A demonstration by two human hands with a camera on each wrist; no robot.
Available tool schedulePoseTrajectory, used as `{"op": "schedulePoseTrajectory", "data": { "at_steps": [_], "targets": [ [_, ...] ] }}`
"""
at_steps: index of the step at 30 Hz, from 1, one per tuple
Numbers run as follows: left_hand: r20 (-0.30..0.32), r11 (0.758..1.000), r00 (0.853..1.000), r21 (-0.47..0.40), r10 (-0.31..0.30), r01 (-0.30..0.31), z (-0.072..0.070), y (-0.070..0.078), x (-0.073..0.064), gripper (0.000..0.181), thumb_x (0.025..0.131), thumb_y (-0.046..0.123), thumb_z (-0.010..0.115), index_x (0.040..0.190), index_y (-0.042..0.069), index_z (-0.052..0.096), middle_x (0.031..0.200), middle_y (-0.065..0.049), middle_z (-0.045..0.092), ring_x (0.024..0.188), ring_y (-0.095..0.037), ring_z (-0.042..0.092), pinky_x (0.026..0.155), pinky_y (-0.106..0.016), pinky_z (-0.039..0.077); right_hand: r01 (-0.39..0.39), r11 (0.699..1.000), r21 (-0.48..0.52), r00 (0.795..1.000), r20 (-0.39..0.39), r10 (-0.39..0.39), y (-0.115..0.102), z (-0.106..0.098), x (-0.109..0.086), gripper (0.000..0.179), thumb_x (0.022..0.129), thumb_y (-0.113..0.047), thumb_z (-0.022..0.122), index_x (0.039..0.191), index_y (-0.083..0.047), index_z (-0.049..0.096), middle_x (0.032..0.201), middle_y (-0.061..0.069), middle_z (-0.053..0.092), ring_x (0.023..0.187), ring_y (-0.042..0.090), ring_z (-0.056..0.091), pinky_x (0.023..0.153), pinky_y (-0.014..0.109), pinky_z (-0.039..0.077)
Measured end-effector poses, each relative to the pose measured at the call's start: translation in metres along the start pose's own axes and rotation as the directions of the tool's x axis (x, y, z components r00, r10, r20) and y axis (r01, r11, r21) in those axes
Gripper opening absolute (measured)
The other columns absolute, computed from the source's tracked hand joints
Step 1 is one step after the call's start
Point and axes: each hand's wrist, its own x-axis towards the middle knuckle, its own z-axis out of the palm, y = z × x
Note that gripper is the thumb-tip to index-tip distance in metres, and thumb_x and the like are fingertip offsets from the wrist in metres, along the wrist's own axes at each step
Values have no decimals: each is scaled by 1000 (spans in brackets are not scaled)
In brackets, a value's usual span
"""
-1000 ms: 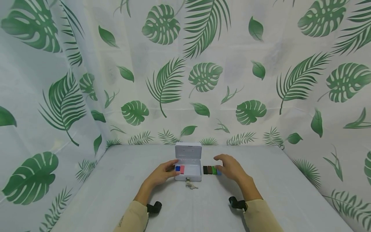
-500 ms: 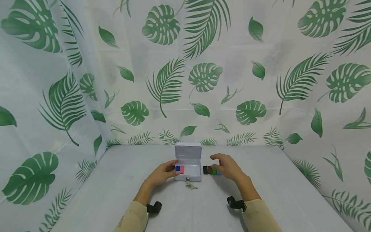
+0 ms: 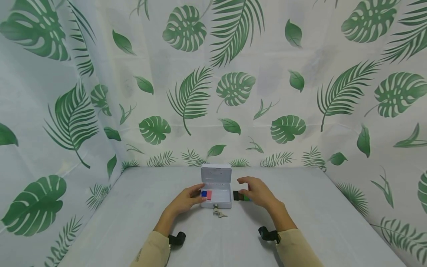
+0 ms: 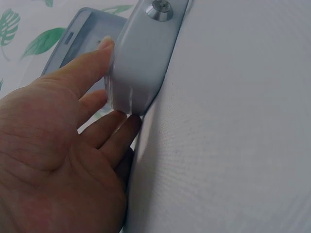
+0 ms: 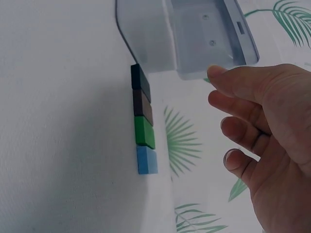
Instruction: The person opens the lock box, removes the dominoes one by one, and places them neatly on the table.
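Observation:
A small white metal cash box [image 3: 224, 195] stands with its lid [image 3: 216, 175] raised. Inside, at its left end, lie a dark blue block [image 3: 204, 194] and a pink block [image 3: 209, 195]. My left hand [image 3: 182, 200] holds the box's left end, thumb at the rim and fingers against the side. To the right of the box a row of blocks lies side by side: black [image 5: 140, 82], brown [image 5: 142, 106], green [image 5: 144, 132] and light blue [image 5: 146, 160]. My right hand [image 3: 261, 192] hovers over this row with loosely bent fingers, nothing between them, partly hiding the blocks in the head view.
Keys [image 3: 219, 213] hang from the lock at the box's front. A white cloth [image 3: 220, 244] covers the table, and leaf-printed curtains [image 3: 233, 129] close off the back and sides. Each wrist wears a black camera [image 3: 268, 233].
My right hand has moved left along the row, from above the light blue and green blocks toward the brown and black ones. The left hand and the box have stayed in place.

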Motion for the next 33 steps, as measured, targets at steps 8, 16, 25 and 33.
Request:
{"op": "schedulePoseTrajectory", "data": {
  "at_steps": [8,16,25,33],
  "targets": [
    [2,1000,1000,6,0,0,-1,-1,0,72,99,40,71,159,11,43,163,-14,44,152,-36,41,124,-55,32,-6,1000,9,1000,7,5,-7,0,-1,39,93,-13,78,131,-8,70,125,10,74,80,12,55,71,30,49],
    [3,1000,1000,8,-9,9,-1,-1,0,72,99,40,72,159,12,43,163,-14,44,152,-35,41,125,-55,31,1,1000,-9,1000,15,-1,-12,7,2,39,93,-13,79,131,-7,70,125,7,74,79,11,55,71,30,49],
    [-2,1000,1000,-1,-6,6,-1,-1,-1,71,99,39,72,159,12,44,163,-13,45,152,-36,41,125,-56,31,-8,1000,26,1000,26,8,-24,12,4,40,93,-12,79,132,-9,70,128,7,73,85,14,58,78,34,53],
    [-2,1000,1000,-11,-12,12,-1,-1,0,71,98,40,73,158,14,45,162,-14,45,151,-37,42,124,-57,32,45,999,18,999,19,-45,-31,17,5,39,93,-11,78,131,-6,70,129,8,72,85,14,58,77,35,53]
  ]
}}
